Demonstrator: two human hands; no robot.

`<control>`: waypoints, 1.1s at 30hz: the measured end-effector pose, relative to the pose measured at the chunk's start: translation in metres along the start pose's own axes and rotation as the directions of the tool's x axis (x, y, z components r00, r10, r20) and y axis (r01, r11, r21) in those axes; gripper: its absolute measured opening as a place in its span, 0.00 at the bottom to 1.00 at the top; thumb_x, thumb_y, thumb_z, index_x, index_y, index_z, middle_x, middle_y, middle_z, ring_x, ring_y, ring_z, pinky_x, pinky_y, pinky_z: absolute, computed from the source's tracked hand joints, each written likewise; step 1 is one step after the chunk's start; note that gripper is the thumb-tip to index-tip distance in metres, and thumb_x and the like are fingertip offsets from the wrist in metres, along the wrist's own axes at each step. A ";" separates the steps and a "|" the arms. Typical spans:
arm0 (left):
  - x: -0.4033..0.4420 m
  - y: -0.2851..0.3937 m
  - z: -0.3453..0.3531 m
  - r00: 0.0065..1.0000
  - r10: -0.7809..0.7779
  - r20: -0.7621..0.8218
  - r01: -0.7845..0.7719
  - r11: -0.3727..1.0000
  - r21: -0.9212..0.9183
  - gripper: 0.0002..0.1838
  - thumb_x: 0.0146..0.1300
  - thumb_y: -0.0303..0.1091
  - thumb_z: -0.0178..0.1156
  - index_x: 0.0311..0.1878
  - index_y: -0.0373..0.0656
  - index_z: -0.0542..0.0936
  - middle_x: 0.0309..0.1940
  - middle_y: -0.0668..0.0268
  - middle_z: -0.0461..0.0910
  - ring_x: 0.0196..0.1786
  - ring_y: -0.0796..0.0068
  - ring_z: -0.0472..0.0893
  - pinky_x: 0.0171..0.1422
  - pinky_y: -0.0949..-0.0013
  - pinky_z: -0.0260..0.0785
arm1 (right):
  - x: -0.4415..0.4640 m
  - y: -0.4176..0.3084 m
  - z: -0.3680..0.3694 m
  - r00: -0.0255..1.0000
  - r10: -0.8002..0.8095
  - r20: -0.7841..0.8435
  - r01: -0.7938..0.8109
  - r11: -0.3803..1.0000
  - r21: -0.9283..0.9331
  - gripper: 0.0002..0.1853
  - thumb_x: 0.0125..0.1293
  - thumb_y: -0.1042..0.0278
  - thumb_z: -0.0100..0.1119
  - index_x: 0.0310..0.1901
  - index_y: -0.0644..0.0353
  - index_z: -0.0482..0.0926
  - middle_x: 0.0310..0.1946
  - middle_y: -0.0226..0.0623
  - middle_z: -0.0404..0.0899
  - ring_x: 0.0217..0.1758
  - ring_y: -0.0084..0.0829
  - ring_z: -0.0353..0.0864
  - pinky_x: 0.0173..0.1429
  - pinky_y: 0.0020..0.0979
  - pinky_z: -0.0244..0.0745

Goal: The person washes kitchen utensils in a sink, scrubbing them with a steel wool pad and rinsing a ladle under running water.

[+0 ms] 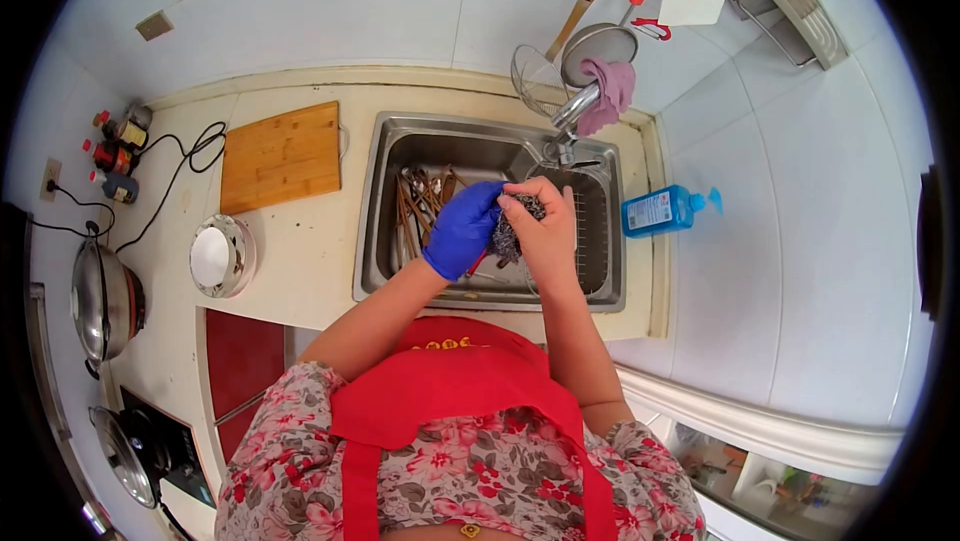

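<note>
In front of me, over the sink (366,231), my two hands meet. My left hand (466,229) wears a blue glove, its fingers closed against a grey steel wool scourer (508,239). My bare right hand (545,241) curls around the other side of that scourer, its thumb and fingertips touching the gloved fingers. Part of the scourer is hidden by both hands. Chopsticks and spoons (412,206) lie in the sink to the left of the glove. Something red (478,263) shows just below the hands; its kind cannot be made out.
A faucet (572,121) with a pink cloth (608,96) stands behind the sink, beside hanging strainers (598,53). A wire rack (592,226) sits in the sink's right side. Right is a blue detergent bottle (655,211); left are a cutting board (282,156) and stacked bowls (215,256).
</note>
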State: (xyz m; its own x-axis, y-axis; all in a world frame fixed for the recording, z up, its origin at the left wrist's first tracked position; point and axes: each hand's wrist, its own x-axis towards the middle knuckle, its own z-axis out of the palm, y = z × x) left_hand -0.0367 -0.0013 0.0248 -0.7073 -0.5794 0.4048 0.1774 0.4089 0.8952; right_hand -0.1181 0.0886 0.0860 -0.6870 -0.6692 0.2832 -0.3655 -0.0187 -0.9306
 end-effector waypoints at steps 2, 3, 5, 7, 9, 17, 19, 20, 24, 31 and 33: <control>-0.003 -0.002 0.001 0.999 0.040 -0.019 -0.040 0.999 0.006 0.14 0.57 0.25 0.52 0.47 0.39 0.74 0.41 0.55 0.76 0.44 0.57 0.77 0.50 0.65 0.68 | 0.000 0.000 0.001 1.000 -0.010 -0.008 0.010 1.000 -0.005 0.05 0.58 0.71 0.60 0.32 0.62 0.77 0.25 0.24 0.73 0.29 0.14 0.68 0.34 0.17 0.63; -0.001 0.002 -0.002 0.999 0.042 -0.015 -0.042 0.999 0.006 0.14 0.57 0.25 0.52 0.47 0.39 0.74 0.41 0.55 0.76 0.44 0.57 0.77 0.50 0.65 0.68 | 0.000 0.000 0.001 1.000 -0.014 -0.014 0.014 1.000 -0.007 0.05 0.58 0.70 0.60 0.32 0.62 0.77 0.25 0.24 0.73 0.29 0.13 0.68 0.34 0.17 0.63; 0.001 0.011 -0.006 0.996 0.070 0.056 -0.074 0.995 0.064 0.14 0.57 0.26 0.53 0.48 0.38 0.74 0.41 0.56 0.77 0.43 0.58 0.77 0.50 0.66 0.67 | 0.000 0.000 0.000 0.983 0.182 0.006 -0.182 0.979 0.089 0.05 0.58 0.70 0.59 0.33 0.62 0.77 0.28 0.26 0.74 0.29 0.13 0.68 0.34 0.16 0.63; 0.001 0.010 -0.007 0.996 0.055 0.076 -0.060 0.995 0.073 0.13 0.58 0.27 0.54 0.48 0.38 0.74 0.40 0.56 0.77 0.43 0.61 0.77 0.50 0.67 0.68 | -0.001 0.005 0.000 0.942 0.335 -0.009 -0.317 0.899 0.302 0.05 0.59 0.70 0.58 0.34 0.62 0.77 0.29 0.27 0.74 0.30 0.14 0.69 0.34 0.17 0.64; 0.000 0.006 -0.007 0.995 0.039 0.091 -0.047 0.995 0.083 0.13 0.59 0.28 0.54 0.48 0.38 0.74 0.40 0.57 0.77 0.42 0.63 0.77 0.49 0.68 0.68 | -0.001 0.006 0.002 0.906 0.422 -0.013 -0.366 0.801 0.474 0.06 0.60 0.69 0.58 0.35 0.62 0.76 0.30 0.28 0.75 0.29 0.14 0.69 0.34 0.17 0.65; 0.002 0.005 -0.009 0.994 -0.109 0.033 0.114 0.958 -0.262 0.13 0.63 0.33 0.54 0.45 0.34 0.75 0.38 0.62 0.77 0.41 0.74 0.77 0.48 0.72 0.68 | -0.004 0.010 -0.012 0.873 0.473 0.114 -0.380 0.517 0.767 0.08 0.62 0.71 0.51 0.42 0.61 0.70 0.31 0.30 0.74 0.31 0.20 0.74 0.36 0.23 0.72; 0.002 0.006 -0.007 0.994 -0.102 0.034 0.108 0.959 -0.261 0.12 0.63 0.33 0.54 0.45 0.35 0.75 0.38 0.62 0.77 0.41 0.75 0.77 0.48 0.72 0.68 | -0.005 0.006 -0.014 0.888 0.447 0.111 -0.366 0.538 0.759 0.09 0.60 0.73 0.52 0.43 0.61 0.69 0.31 0.30 0.73 0.32 0.20 0.74 0.36 0.23 0.72; 0.001 0.006 -0.007 0.995 -0.097 0.034 0.102 0.961 -0.258 0.12 0.63 0.33 0.54 0.45 0.35 0.75 0.38 0.62 0.77 0.41 0.75 0.77 0.49 0.73 0.68 | -0.006 0.004 -0.015 0.901 0.420 0.110 -0.352 0.558 0.752 0.11 0.59 0.74 0.53 0.44 0.60 0.68 0.32 0.30 0.73 0.32 0.20 0.74 0.36 0.23 0.72; 0.002 0.013 -0.008 0.983 -0.170 0.067 0.182 0.952 -0.248 0.11 0.61 0.28 0.54 0.46 0.36 0.75 0.39 0.62 0.77 0.42 0.74 0.77 0.49 0.72 0.68 | -0.009 -0.008 -0.013 0.907 0.408 0.106 -0.365 0.636 0.680 0.09 0.57 0.75 0.55 0.41 0.60 0.70 0.32 0.30 0.72 0.33 0.19 0.73 0.36 0.21 0.70; -0.003 0.015 -0.008 0.984 0.171 0.057 -0.178 0.972 0.156 0.14 0.55 0.22 0.51 0.46 0.38 0.75 0.40 0.56 0.77 0.42 0.60 0.77 0.47 0.66 0.69 | -0.007 -0.011 -0.007 0.991 0.135 -0.012 -0.131 0.981 0.141 0.05 0.56 0.73 0.60 0.31 0.61 0.73 0.32 0.28 0.72 0.36 0.19 0.68 0.44 0.21 0.62; -0.001 0.014 -0.007 0.973 0.198 0.122 -0.226 0.928 0.297 0.13 0.56 0.23 0.51 0.45 0.38 0.75 0.40 0.56 0.77 0.42 0.60 0.77 0.47 0.65 0.69 | -0.006 -0.014 -0.007 0.928 0.371 0.038 -0.361 0.869 0.338 0.05 0.55 0.72 0.61 0.30 0.60 0.74 0.33 0.29 0.72 0.39 0.22 0.67 0.51 0.23 0.60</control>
State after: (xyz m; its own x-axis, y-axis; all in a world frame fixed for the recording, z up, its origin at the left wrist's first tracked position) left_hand -0.0286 -0.0002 0.0384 -0.7361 -0.3970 0.5482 0.1213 0.7194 0.6839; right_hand -0.1133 0.0983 0.0986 -0.7490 -0.6563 -0.0910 0.1430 -0.0260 -0.9894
